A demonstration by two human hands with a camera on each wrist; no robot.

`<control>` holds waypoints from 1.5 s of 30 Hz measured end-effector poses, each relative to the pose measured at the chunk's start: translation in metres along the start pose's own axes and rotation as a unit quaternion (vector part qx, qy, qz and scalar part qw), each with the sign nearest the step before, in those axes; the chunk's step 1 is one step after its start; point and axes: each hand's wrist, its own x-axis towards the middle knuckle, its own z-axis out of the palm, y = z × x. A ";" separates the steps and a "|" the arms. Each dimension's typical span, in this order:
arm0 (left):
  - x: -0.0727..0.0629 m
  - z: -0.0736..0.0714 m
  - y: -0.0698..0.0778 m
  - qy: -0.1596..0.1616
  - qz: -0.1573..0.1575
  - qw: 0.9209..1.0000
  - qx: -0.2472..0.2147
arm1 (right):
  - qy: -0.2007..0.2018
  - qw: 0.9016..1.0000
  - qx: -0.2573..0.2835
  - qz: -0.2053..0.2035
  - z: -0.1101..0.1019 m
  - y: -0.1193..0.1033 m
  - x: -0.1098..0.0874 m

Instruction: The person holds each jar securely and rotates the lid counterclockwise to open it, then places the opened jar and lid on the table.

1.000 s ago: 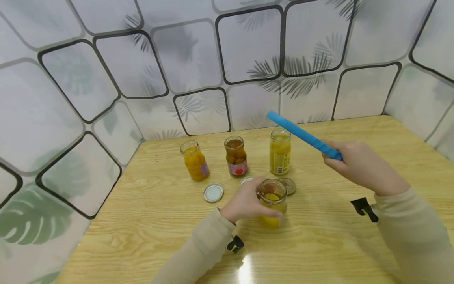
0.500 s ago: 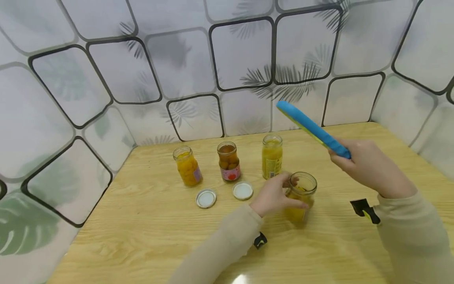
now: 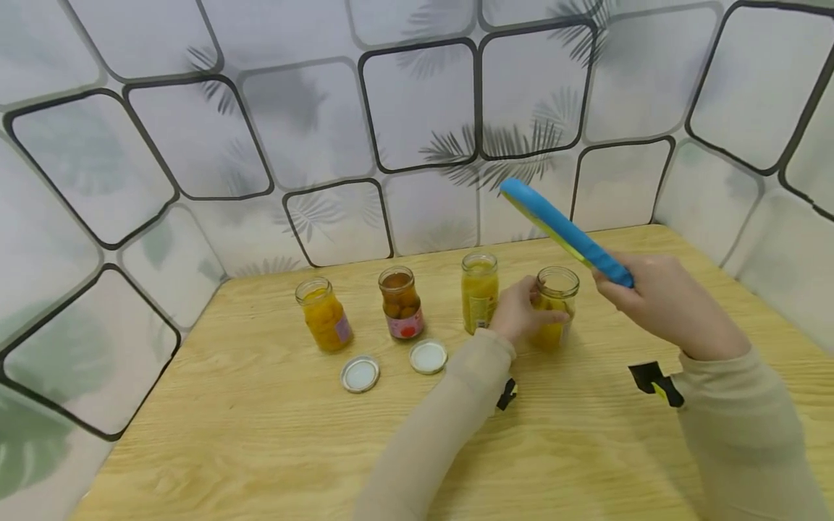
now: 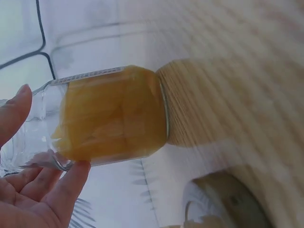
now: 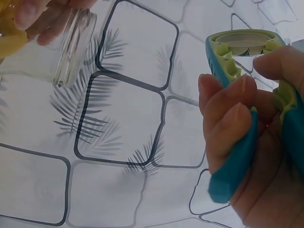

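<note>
My left hand (image 3: 519, 310) grips an open glass jar (image 4: 114, 114) of yellow fruit pieces, thumb on one side and fingers on the other, near its neck. The jar is upright at the right end of a row; whether its base touches the table cannot be told. Raised to its right, my right hand (image 3: 664, 300) holds a blue and green jar opener (image 3: 567, 228), fingers curled round its handles in the right wrist view. Just left of my left hand stands another open jar (image 3: 479, 293) of yellow fruit.
Further left on the wooden table (image 3: 260, 434) stand an open jar of dark round fruit (image 3: 400, 304) and one of orange fruit (image 3: 324, 316). Two lids (image 3: 360, 373) lie upturned before them. A patterned wall covering (image 3: 423, 108) rises behind.
My left hand has carried the jar away from me and to the right, up beside the back row. The right hand still holds the jar opener raised. The head view has shifted slightly.
</note>
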 end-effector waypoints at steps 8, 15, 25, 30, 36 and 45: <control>0.006 -0.006 -0.014 0.013 -0.005 0.999 0.029 | -0.004 1.000 0.025 0.000 0.010 -0.011 0.002; 0.002 -0.011 -0.019 -0.015 -0.006 0.998 0.057 | -0.018 0.991 0.127 0.029 0.018 -0.011 -0.001; -0.067 -0.069 -0.029 -0.123 0.066 0.986 0.095 | -0.152 0.832 0.517 0.130 0.033 -0.006 -0.031; -0.099 -0.107 -0.051 -0.122 0.091 0.986 0.076 | -0.235 0.626 0.718 0.195 0.046 -0.007 -0.054; -0.124 -0.139 -0.076 -0.112 0.077 0.989 0.064 | -0.298 0.459 0.812 0.202 0.064 0.003 -0.078; -0.144 -0.163 -0.093 -0.102 0.069 0.989 0.084 | -0.323 0.415 0.819 0.230 0.089 0.012 -0.095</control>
